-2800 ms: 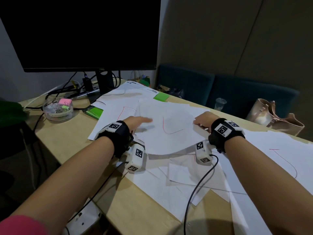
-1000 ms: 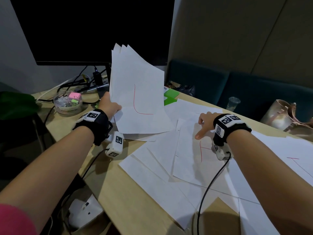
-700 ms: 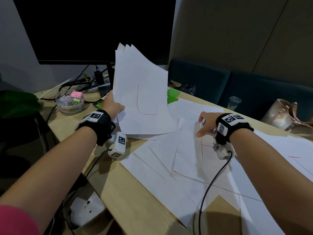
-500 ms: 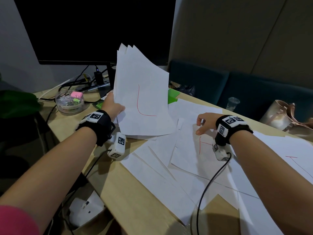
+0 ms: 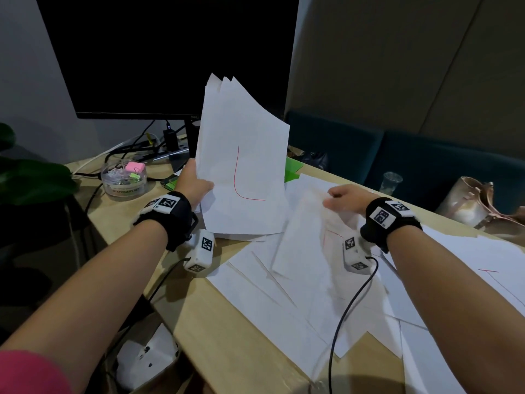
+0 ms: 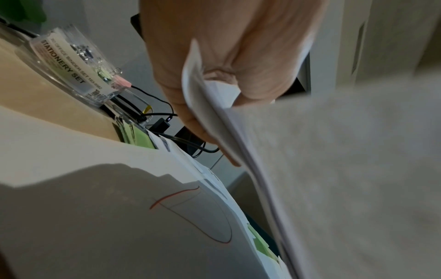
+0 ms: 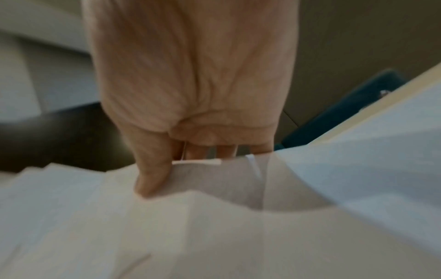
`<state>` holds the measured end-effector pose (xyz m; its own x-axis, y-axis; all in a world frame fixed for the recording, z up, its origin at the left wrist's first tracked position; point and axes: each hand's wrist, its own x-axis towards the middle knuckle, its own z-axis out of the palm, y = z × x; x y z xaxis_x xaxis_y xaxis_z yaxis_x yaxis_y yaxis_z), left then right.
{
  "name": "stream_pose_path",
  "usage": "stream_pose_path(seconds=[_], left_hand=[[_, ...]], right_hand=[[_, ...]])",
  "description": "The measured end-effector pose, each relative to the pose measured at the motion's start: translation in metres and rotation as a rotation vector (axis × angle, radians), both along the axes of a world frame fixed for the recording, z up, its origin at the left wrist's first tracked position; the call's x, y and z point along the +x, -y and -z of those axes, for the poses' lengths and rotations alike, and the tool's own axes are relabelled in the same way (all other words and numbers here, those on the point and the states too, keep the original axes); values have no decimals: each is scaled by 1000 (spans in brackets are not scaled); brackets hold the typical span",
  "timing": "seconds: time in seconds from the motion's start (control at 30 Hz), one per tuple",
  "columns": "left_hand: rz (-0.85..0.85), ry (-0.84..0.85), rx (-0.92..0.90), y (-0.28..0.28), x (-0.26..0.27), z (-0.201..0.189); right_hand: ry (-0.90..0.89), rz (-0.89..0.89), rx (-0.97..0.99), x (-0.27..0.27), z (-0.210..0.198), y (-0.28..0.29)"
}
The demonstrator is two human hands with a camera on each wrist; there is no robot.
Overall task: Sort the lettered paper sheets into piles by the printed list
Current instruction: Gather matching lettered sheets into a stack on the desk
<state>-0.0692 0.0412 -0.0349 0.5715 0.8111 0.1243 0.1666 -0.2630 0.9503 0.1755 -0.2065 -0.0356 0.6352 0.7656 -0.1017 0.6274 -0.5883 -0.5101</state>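
My left hand (image 5: 196,184) grips a stack of white sheets (image 5: 241,166) by its left edge and holds it upright over the desk; the front sheet bears a red L. In the left wrist view the left hand (image 6: 214,85) has thumb and fingers pinched round the stack (image 6: 334,169). My right hand (image 5: 341,199) pinches the far edge of a single white sheet (image 5: 306,243) with a red mark and lifts it off the pile. The right wrist view shows the right hand (image 7: 181,160) with its thumb on top of that sheet (image 7: 167,217) and fingers curled beneath. More lettered sheets (image 5: 284,302) lie spread over the desk.
A black monitor (image 5: 170,52) stands behind the held stack, with cables at its foot. A clear stationery tub (image 5: 124,177) sits at the back left, green notes (image 5: 292,170) behind the stack. A teal sofa (image 5: 397,155), plastic cup (image 5: 391,182) and bag (image 5: 471,206) lie beyond the desk's far edge.
My left hand picked the stack up from the desk and has kept it upright. My right hand went from pressing the red-marked sheet to pinching its edge and raising it leftward.
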Motion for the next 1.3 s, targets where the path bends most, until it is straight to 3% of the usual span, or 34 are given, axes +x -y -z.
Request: stream_pose_path(seconds=[0.13, 0.27, 0.37, 0.53, 0.7, 0.8, 1.0, 1.13, 1.3], left_hand=[[29, 45, 16, -9, 4, 1], [47, 96, 35, -3, 7, -5], [51, 115, 71, 2, 6, -10], [28, 187, 124, 4, 2, -23], [94, 259, 26, 9, 0, -34], [144, 215, -36, 18, 3, -35], [239, 3, -128, 35, 16, -16], [278, -199, -148, 31, 25, 7], [241, -443, -70, 25, 25, 28]], right_hand=[[-289, 146, 565, -7, -31, -2], [-223, 384, 954, -6, -62, -16], [-143, 520, 1071, -3, -70, -20], [-80, 619, 1136, 0, -74, -16], [8, 756, 1159, 14, -79, -8], [23, 843, 1148, 18, -84, -1], [-126, 925, 1198, 20, -82, 8], [-285, 862, 1210, 21, -75, 14], [-382, 830, 922, 20, -57, 21]])
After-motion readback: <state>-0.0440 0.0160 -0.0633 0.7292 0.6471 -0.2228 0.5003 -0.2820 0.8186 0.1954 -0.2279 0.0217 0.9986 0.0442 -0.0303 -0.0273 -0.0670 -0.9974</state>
